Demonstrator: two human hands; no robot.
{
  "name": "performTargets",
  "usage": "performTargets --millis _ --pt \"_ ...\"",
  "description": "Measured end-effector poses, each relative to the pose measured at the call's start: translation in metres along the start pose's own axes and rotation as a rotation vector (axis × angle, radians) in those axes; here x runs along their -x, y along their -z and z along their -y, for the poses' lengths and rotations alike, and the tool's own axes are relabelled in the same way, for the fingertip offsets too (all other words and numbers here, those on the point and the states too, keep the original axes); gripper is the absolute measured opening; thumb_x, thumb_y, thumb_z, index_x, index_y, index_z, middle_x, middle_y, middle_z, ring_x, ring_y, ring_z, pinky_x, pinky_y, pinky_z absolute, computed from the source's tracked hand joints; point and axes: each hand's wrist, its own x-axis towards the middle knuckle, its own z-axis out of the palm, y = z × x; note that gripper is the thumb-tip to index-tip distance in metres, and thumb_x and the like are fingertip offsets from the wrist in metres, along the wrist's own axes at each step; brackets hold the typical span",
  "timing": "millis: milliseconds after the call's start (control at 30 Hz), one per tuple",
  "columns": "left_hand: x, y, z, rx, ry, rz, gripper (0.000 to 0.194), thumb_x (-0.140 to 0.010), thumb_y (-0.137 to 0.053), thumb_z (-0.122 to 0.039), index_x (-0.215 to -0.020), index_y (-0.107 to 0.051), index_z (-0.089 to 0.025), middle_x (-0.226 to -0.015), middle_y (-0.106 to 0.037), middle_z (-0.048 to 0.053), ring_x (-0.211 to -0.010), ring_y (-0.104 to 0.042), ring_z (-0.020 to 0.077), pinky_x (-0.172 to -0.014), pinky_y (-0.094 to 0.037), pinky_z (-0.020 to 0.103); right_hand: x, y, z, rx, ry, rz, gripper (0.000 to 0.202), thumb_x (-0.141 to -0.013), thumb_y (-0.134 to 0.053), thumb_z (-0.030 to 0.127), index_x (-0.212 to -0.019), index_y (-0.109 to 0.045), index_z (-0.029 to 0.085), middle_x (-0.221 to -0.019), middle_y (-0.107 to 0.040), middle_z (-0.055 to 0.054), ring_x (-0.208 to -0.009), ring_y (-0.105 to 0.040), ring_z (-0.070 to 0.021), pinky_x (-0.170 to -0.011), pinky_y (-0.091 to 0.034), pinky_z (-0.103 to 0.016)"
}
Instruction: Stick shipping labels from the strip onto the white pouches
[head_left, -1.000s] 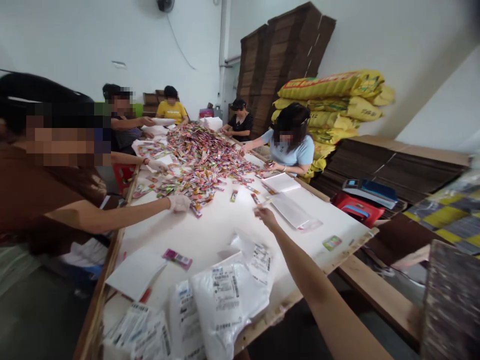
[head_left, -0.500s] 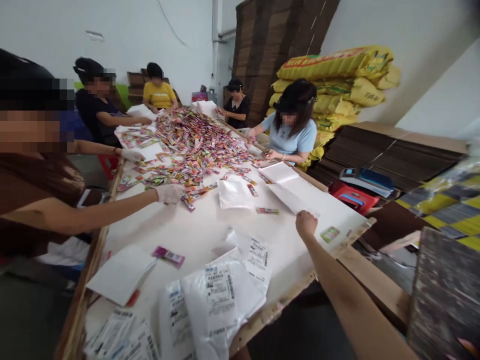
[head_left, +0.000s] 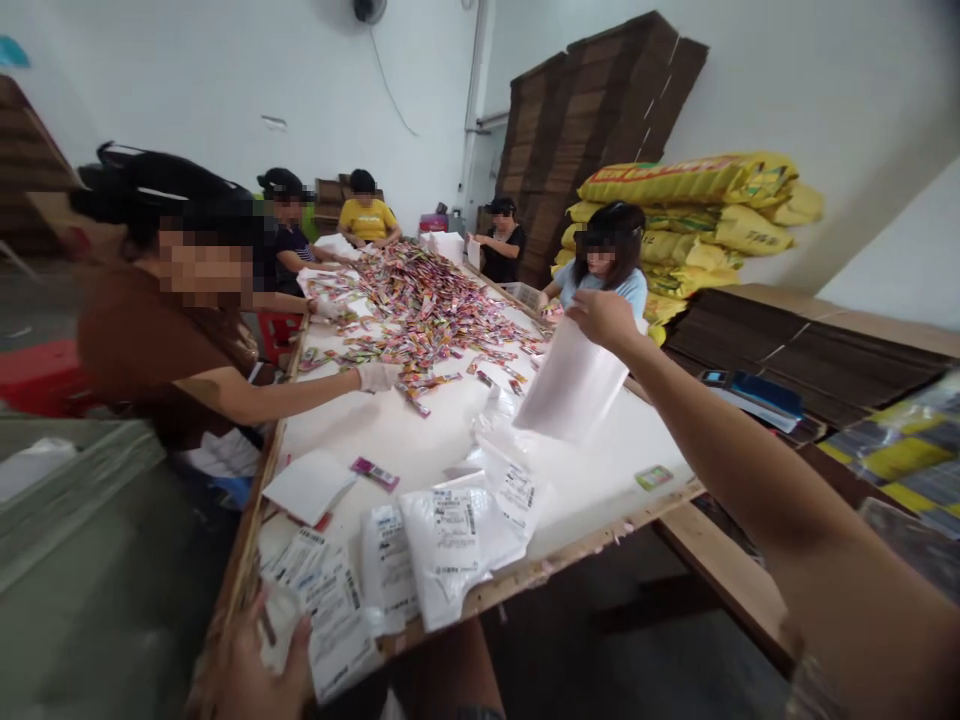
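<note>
High over the right side of the white table point(head_left: 645, 440), my right hand point(head_left: 604, 318) pinches the top edge of a blank white plastic bag point(head_left: 574, 385), which hangs down flat. My left hand point(head_left: 266, 655) is low at the table's near left corner, thumb and fingers around a pale, translucent round thing point(head_left: 281, 625) whose kind I cannot make out. Beside it lie white packages with printed labels point(head_left: 442, 530) and several label sheets point(head_left: 326, 600). A folded white sheet point(head_left: 307, 485) and a purple sachet point(head_left: 375, 473) lie just beyond.
A large heap of colourful sachets point(head_left: 427, 290) covers the far table. A co-worker's gloved hand point(head_left: 379, 377) reaches to its near edge; other people sit around. A green-and-yellow packet point(head_left: 654, 477) lies by the right edge. Yellow sacks point(head_left: 690, 215) and flattened cardboard point(head_left: 810, 345) stand at right.
My right hand has lifted the white bag from the table's right side, up and away from me. My left hand has come into view at lower left. The view has shifted left.
</note>
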Motion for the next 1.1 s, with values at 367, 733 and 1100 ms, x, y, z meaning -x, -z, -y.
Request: performTargets --millis 367,733,1100 --pt "0.034 0.005 -0.136 1.404 0.849 0.798 0.038 -0.086 -0.049 -0.047 -0.091 -0.059 -0.011 -0.081 -0.067 0.010 -0.073 -0.065 0.0183 -0.069 -0.053 0.031 0.270 0.019 0.229 -0.774 0.766 0.223 0.017 -0.090 -0.044 0.015 -0.081 -0.058 0.016 -0.083 -0.060 -0.007 -0.081 -0.054 -0.0171 -0.074 -0.043 -0.028" --pt "0.078 0.003 -0.092 1.334 1.011 0.614 0.016 -0.088 -0.047 -0.016 -0.094 -0.059 -0.008 -0.070 -0.067 0.006 -0.055 -0.059 0.0134 -0.052 -0.047 0.025 0.369 0.032 0.220 -1.268 0.565 0.632 0.011 -0.084 -0.052 0.012 -0.087 -0.060 0.020 -0.089 -0.061 -0.004 -0.087 -0.057 -0.0157 -0.076 -0.047 -0.027" --pt "0.071 0.017 -0.072 1.188 1.037 0.604 0.036 -0.086 -0.052 -0.016 -0.120 -0.053 -0.006 -0.082 -0.073 0.009 -0.067 -0.068 0.0184 -0.061 -0.054 0.028 0.410 0.014 -0.001 -0.964 -0.219 0.719 0.025 -0.066 -0.063 0.049 -0.056 -0.058 0.027 -0.058 -0.059 -0.005 -0.054 -0.058 -0.0209 -0.052 -0.049 -0.035"
